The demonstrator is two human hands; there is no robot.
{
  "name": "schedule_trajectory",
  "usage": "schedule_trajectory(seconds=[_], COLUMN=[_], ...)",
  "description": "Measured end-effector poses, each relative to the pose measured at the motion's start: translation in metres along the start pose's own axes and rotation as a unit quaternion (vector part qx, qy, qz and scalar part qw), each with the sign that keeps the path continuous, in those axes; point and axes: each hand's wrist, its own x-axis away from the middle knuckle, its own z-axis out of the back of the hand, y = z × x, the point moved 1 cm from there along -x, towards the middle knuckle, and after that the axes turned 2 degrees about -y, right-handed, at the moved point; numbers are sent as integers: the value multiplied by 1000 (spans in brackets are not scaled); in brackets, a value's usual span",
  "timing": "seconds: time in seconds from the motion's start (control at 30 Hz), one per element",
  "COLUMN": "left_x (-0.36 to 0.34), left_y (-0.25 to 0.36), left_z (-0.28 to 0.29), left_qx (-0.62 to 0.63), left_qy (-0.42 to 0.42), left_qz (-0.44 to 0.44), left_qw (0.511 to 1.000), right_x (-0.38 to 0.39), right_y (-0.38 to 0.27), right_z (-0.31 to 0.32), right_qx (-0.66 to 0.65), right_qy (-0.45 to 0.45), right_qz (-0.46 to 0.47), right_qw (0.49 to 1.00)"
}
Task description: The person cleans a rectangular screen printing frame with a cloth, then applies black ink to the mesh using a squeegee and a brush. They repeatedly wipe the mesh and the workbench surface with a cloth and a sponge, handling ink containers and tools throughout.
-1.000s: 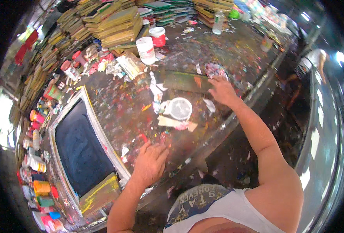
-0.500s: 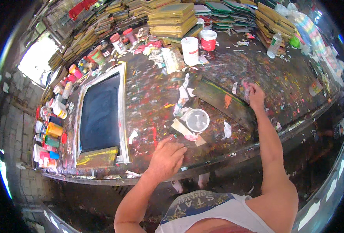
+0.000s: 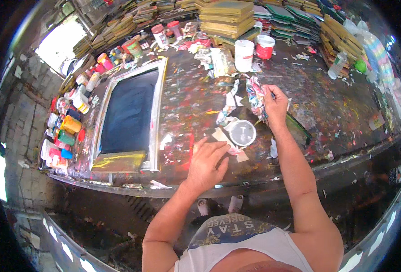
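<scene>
A crumpled, multicoloured rag [image 3: 257,97] is gripped in my right hand [image 3: 273,103], above a paint-stained board [image 3: 295,127] lying on the table. My left hand [image 3: 208,164] hovers over or rests on the table's near part, fingers apart and curved, beside a strip of beige paper [image 3: 220,136] with pink on it. A round white tub [image 3: 242,133] with grey inside lies between my hands. To the left of them is a white-framed screen [image 3: 155,127] with a dark navy field [image 3: 130,109] and a yellow-smeared board [image 3: 119,162] across its lower end.
Many paint pots [image 3: 71,124] line the table's left side. Two white buckets [image 3: 244,55], stacked yellow frames [image 3: 225,20] and green frames [image 3: 284,22] stand at the back. A plastic bottle [image 3: 337,65] and plastic bags [image 3: 381,59] are at the right. The table's front edge [image 3: 254,179] runs before me.
My right hand has taken up the crumpled rag and moved leftward with it toward the round tub. The head view has turned, shifting the scene within the picture.
</scene>
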Motion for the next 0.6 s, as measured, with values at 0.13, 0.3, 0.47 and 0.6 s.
schedule_trajectory(seconds=[0.13,0.3,0.47,0.6], left_x=[34,90,167,243], left_y=[-16,-48,-86,-133], left_z=[29,81,153,226], left_qx=[-7,-4,-3,-27], left_qy=[30,80,95,138], left_qz=[22,56,76,93], left_qw=[999,995,993,986], right_x=[18,61,112,142], right_y=[-3,-14,-55,-75], right_z=[-47,-120,-208,-283], right_qx=[16,-134,-389,-462], right_qy=[-34,-70,-72,-95], right_qz=[17,-127,-234,-253], right_qw=[999,980,888,844])
